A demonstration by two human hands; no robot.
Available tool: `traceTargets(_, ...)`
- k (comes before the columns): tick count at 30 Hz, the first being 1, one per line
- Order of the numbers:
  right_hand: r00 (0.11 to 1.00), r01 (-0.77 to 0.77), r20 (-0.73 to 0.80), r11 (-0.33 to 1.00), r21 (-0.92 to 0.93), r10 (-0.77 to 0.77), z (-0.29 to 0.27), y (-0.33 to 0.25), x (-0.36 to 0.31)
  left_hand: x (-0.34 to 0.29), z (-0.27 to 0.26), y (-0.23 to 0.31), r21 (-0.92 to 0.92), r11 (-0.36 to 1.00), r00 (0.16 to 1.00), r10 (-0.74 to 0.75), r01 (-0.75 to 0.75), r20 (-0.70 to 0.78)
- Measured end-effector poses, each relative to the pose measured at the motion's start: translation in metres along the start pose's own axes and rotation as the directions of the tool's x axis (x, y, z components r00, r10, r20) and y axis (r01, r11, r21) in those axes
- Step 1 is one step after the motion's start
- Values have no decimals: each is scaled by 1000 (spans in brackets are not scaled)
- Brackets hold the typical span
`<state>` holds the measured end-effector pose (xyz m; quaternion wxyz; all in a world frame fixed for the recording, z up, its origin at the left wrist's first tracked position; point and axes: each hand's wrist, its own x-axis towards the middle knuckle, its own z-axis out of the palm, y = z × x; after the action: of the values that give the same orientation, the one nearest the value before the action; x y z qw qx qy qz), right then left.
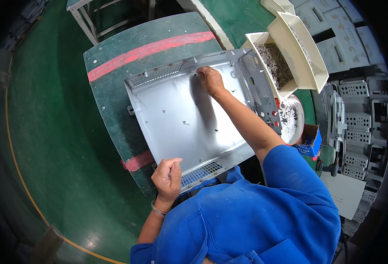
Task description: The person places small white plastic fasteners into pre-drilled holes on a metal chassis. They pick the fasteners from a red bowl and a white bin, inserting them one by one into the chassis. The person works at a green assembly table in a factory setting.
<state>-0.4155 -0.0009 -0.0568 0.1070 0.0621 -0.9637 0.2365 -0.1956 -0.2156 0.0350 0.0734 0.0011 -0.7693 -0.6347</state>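
The fingers [204,71] of our right hand [212,82] are pinched together over the floor of a shallow metal tray [176,136], near its far wall; we cannot tell whether anything small sits between the tips. Our left hand [167,178] is curled into a loose fist at the tray's near left corner, and we cannot see what it may enclose.

The tray lies flat in front of us, silvery inside, with a few small studs [184,122] standing on its floor and our arm's shadow across it. A mesh strip [203,173] runs along its near wall.

Beneath the tray we have a scuffed green table [110,105]; one red stripe [150,53] crosses it beyond the tray's far edge. Just right of the tray, we see cream bins [306,50] with small pale parts inside, a round tub [296,119] of white pieces, and a blue box [310,141].

Left of the tray spreads green floor [53,132], edged by a yellow line [20,176]. Past its far side stands a pale-legged bench [86,26]; well to its right, perforated metal parts [357,127] are stacked.
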Motion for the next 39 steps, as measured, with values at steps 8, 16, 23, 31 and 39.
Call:
traceTargets(8,981,-169,82,982,-86,176,3,-9,5,1,-2,0,-2,1000,1000,22,-22,22)
traceTargets(16,960,-178,195,976,-126,200,-29,-34,-4,1,0,-1,-39,999,1000,10,-10,-18)
traceTargets(23,749,58,661,998,-5,-40,-26,-70,-92,-1,-2,0,-58,998,1000,-1,1,-9)
traceTargets(31,859,-96,511,969,226,-34,-28,-55,-90,-3,-2,-3,-66,998,1000,-22,21,-10)
traceTargets(39,970,-112,233,973,200,64,-26,-19,-58,-2,-1,-2,-75,997,1000,-17,17,-4)
